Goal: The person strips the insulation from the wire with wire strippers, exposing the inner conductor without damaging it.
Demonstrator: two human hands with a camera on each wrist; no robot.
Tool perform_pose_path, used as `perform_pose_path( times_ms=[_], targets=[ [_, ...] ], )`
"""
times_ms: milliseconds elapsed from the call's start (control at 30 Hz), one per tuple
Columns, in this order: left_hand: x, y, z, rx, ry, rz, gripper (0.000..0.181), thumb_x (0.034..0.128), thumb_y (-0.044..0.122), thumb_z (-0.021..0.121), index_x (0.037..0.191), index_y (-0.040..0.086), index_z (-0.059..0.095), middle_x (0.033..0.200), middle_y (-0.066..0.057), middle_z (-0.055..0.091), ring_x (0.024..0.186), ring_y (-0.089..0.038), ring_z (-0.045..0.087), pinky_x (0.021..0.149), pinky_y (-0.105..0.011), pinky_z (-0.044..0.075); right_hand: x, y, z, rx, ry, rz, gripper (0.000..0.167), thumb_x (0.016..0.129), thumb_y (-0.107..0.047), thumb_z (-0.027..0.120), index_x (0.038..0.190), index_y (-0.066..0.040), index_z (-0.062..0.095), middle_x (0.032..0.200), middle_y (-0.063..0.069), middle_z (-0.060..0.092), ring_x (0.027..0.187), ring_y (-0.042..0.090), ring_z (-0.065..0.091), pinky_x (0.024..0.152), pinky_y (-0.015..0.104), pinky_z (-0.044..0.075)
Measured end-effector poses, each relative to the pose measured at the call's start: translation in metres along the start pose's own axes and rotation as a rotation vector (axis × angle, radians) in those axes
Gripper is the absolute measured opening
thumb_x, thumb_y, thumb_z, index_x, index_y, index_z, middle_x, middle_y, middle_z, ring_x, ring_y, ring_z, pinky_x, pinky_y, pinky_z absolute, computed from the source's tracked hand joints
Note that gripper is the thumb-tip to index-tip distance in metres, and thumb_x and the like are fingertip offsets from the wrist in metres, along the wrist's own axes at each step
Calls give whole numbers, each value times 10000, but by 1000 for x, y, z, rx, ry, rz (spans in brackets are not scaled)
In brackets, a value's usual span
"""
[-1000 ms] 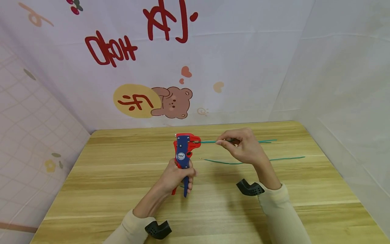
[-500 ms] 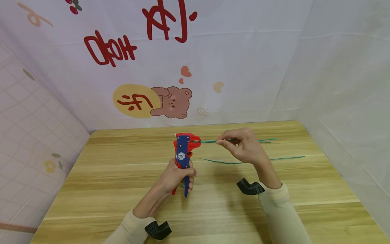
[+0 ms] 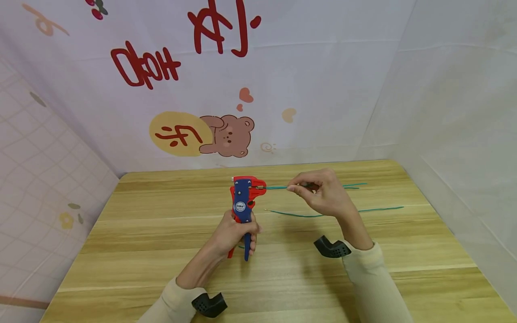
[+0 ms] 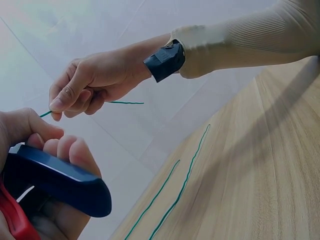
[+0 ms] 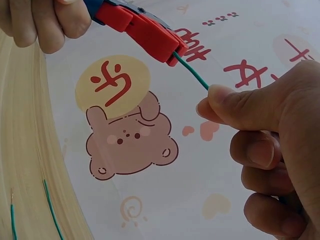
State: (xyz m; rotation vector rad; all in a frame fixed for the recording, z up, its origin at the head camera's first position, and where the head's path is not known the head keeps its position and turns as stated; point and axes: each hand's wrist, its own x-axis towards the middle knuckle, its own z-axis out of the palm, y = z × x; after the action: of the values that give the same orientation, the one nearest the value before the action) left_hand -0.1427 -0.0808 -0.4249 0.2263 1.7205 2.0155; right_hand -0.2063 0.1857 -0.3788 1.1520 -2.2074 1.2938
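My left hand (image 3: 231, 234) grips the handles of a blue and red wire stripper (image 3: 240, 197), its red nose pointing right. A green wire (image 3: 276, 188) runs from the nose to my right hand (image 3: 323, 193), which pinches it between thumb and forefinger. In the right wrist view, the end of this wire (image 5: 192, 71) goes into the red nose (image 5: 150, 37), where its tip is hidden. The wire's tail (image 4: 127, 102) sticks out behind my right hand in the left wrist view. Above the table, both hands hold stripper and wire in line.
Two more green wires lie on the wooden table (image 3: 141, 233); the nearer wire (image 3: 296, 216) has a bare copper end, and the farther wire (image 5: 52, 210) is partly behind my right hand. A small green piece (image 3: 241, 246) shows by the stripper handles. A printed cloth (image 3: 331, 89) hangs behind.
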Motion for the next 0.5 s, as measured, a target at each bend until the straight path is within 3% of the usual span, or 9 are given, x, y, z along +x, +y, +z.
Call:
perform_pose_path(
  times_ms=[500],
  targets=[
    [0,1,-1,0,-17,3,106,916,80,658,877,54,563,615,-6,615,515,-169,630,531,-356,612,0,-1,-2,-10,-6,12,180,865,17,770,867,-161,792,643,-86,620,505,13,387,458,149,349]
  ],
)
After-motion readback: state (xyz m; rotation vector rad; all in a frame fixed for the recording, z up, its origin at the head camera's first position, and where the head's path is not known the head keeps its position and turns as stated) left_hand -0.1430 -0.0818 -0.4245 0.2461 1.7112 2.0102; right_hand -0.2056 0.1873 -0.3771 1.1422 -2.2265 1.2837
